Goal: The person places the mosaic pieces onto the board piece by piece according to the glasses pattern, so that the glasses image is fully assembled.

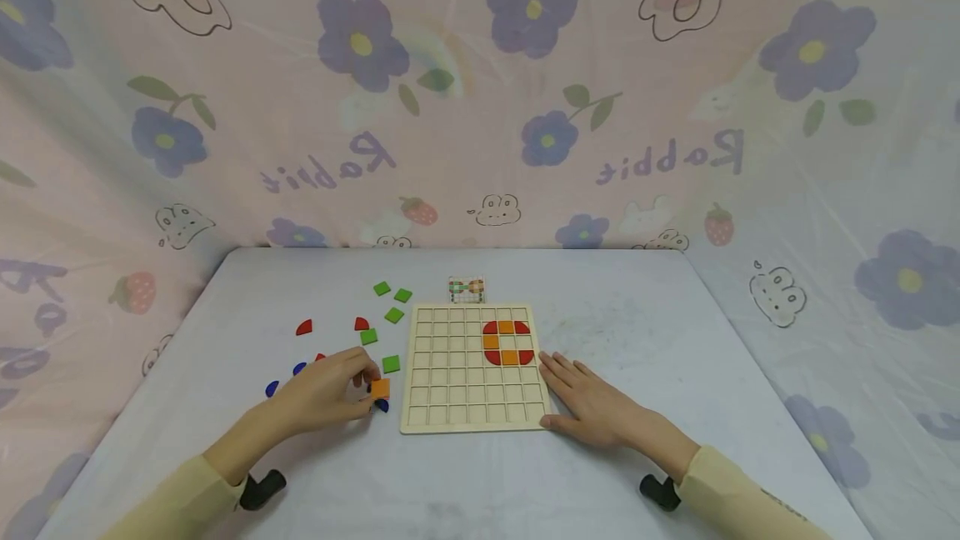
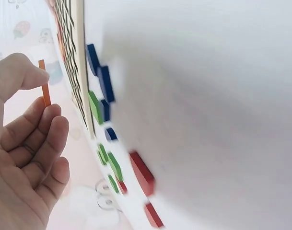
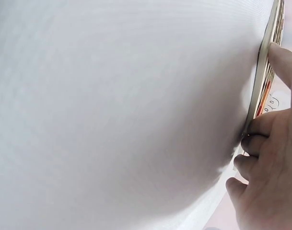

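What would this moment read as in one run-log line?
left hand: pinches orange tile | right hand: touches grid board edge | on board: red pieces, orange squares | green tiles: loose, left of board

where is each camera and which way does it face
Head: on the head, facing forward and down over the board; left hand, right hand and sleeves show.
Left wrist: on that wrist, facing the left hand pinching an orange tile.
Right wrist: on that wrist, facing the right hand at the board's edge.
Head and left wrist share the orange tile.
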Demonstrator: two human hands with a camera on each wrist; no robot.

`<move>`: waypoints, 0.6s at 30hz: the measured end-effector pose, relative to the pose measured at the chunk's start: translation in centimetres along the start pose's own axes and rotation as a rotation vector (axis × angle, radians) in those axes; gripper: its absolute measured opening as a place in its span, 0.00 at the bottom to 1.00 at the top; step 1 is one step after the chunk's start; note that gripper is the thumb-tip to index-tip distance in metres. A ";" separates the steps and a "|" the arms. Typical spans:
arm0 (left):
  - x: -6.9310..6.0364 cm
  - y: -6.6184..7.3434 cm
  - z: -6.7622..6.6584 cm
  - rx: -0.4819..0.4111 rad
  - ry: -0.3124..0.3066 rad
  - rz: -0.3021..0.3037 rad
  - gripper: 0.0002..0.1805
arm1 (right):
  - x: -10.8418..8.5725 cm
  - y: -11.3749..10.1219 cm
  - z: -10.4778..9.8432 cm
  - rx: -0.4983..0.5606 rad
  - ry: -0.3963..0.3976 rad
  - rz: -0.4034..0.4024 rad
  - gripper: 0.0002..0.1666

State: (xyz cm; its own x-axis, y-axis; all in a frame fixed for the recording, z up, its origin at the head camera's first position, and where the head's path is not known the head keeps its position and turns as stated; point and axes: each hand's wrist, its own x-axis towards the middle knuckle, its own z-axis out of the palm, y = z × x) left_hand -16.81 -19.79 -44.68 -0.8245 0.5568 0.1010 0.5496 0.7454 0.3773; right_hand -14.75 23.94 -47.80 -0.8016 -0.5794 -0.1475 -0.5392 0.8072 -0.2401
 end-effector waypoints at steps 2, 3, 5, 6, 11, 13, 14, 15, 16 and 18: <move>0.7 0.3 0.4 -0.006 0.006 0.016 0.14 | 0.0 0.0 0.0 0.003 -0.001 0.002 0.50; 1.1 0.4 0.7 -0.008 0.009 0.026 0.14 | 0.0 0.0 0.0 0.005 -0.002 0.003 0.50; 2.0 0.8 1.1 -0.013 0.017 0.051 0.14 | 0.1 0.0 0.0 0.008 -0.002 0.004 0.50; 2.4 1.0 1.3 -0.016 0.019 0.060 0.14 | 0.1 0.0 0.0 0.010 -0.002 0.004 0.50; 4.4 2.3 2.0 -0.014 0.022 0.072 0.14 | 0.2 0.2 0.2 0.001 0.001 -0.004 0.50; 5.2 2.8 2.1 -0.020 0.022 0.076 0.14 | 0.2 0.2 0.2 -0.005 0.002 -0.005 0.50; 5.6 3.1 2.2 -0.024 0.021 0.081 0.14 | 0.2 0.2 0.2 -0.006 0.003 -0.004 0.50; 6.0 3.3 2.2 -0.028 0.021 0.085 0.15 | 0.2 0.2 0.2 -0.008 0.003 -0.003 0.51; 6.5 3.6 2.2 -0.032 0.021 0.090 0.15 | 0.2 0.2 0.2 -0.010 0.003 -0.002 0.51; 7.3 3.9 2.3 -0.032 0.025 0.108 0.15 | 0.1 0.2 0.2 -0.011 0.003 0.000 0.50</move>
State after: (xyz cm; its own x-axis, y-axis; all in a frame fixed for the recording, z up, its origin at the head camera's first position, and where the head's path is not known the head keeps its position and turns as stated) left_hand -20.33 -11.98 -44.56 -0.7643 0.6231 0.1657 0.6308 0.6693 0.3925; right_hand -14.92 23.98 -48.05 -0.8025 -0.5789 -0.1445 -0.5419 0.8085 -0.2294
